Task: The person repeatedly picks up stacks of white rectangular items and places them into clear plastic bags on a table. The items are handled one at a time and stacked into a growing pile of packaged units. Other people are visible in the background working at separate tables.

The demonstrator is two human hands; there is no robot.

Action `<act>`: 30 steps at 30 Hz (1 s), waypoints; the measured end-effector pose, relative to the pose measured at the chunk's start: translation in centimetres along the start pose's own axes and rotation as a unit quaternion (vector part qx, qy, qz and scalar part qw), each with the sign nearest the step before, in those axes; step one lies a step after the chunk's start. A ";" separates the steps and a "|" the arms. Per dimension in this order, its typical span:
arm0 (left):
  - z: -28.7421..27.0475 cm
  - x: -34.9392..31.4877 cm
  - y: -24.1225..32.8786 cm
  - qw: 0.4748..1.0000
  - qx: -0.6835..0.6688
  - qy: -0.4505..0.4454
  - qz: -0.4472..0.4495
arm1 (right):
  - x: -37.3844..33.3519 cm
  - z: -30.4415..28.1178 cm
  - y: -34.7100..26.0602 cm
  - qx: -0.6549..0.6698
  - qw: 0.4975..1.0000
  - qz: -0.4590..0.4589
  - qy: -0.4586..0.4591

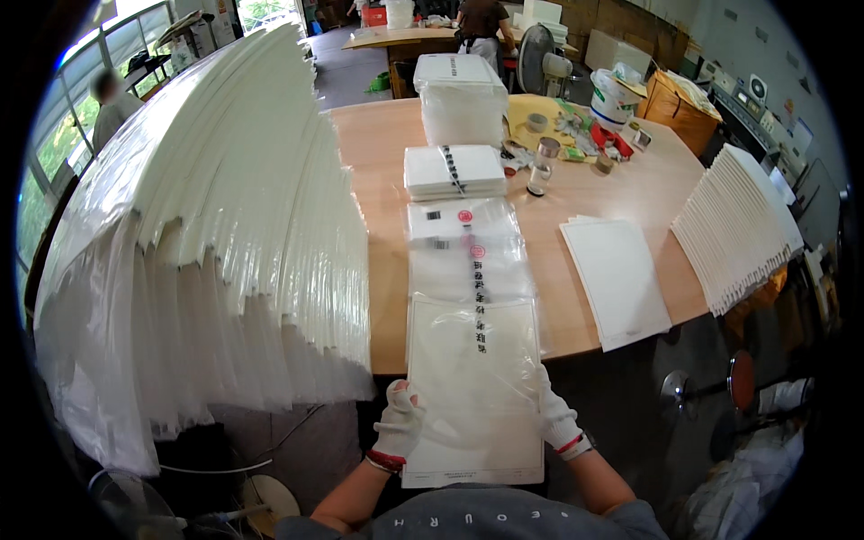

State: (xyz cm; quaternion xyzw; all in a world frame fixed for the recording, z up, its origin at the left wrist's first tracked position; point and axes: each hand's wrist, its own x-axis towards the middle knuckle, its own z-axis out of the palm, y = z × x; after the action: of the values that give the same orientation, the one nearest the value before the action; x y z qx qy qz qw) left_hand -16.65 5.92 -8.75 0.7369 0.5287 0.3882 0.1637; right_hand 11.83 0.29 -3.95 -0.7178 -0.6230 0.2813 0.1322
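A stack of white paper sheets (472,405) reaches over the table's near edge toward me. Its far end lies against or inside a clear plastic bag (472,270) with black and red print; I cannot tell how deep it goes. Both my hands wear white knit gloves with red at the cuffs. At the stack's left edge my left hand (399,421) is closed, fingers curled with bare fingertips showing. My right hand (558,416) grips the opposite edge, its fingers partly hidden by the paper.
A tall fanned pile of clear plastic bags (225,207) rises at left. Filled packs (454,173) and a taller stack (461,103) stand farther back. Loose sheets (616,281), a paper pile (733,229), a glass bottle (543,166) and a bucket (615,97) are at right. Other people stand beyond.
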 end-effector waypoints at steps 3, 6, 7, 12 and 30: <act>-2.7 -1.9 2.1 0.986 0.011 -0.136 -0.098 | -2.9 -0.8 -1.4 -0.023 0.998 0.043 -0.050; -4.1 -4.4 3.4 0.991 0.007 -0.105 -0.079 | -5.4 0.0 -1.3 -0.051 0.995 0.050 -0.072; -4.4 -5.0 3.8 0.994 -0.007 -0.086 -0.063 | -6.1 0.3 -1.2 -0.064 0.994 0.046 -0.073; -8.5 -9.2 6.0 0.957 -0.165 -0.200 -0.127 | -13.7 2.4 0.7 -0.031 0.991 -0.124 -0.037; -9.1 -0.8 14.8 0.938 -0.284 -0.172 0.096 | -10.0 3.6 7.2 0.700 0.714 0.024 -0.013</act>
State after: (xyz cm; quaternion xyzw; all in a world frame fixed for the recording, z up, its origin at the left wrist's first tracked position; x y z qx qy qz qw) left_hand -13.91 -2.06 6.49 0.7627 0.2865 0.4031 0.4167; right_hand 15.00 -11.33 -8.37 -0.4307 -0.2325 0.6494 0.5820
